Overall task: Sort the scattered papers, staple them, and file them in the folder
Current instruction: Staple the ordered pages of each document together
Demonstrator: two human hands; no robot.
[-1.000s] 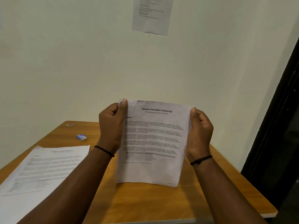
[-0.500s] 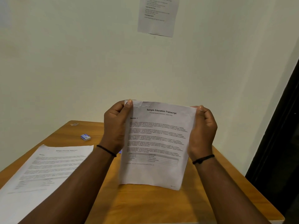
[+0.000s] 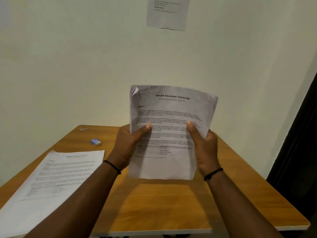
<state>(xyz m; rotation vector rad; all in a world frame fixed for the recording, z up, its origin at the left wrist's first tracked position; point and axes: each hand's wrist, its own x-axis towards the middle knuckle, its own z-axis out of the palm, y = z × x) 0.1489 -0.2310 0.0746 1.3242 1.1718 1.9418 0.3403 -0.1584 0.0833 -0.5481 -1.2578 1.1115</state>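
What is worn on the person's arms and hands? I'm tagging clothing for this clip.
Both forearms are bare, with no sleeves in view. The left hand and the right hand are ungloved. Each wrist carries a thin black cord bracelet.

wooden table: paper stack at left, small blue staple box behind it, a small scrap near far edge

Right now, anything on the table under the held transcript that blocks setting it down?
Nothing visible does. The white printed transcript sheet, held by both hands, hangs over bare wooden table. The white printed paper stack and small blue box lie off to the left.
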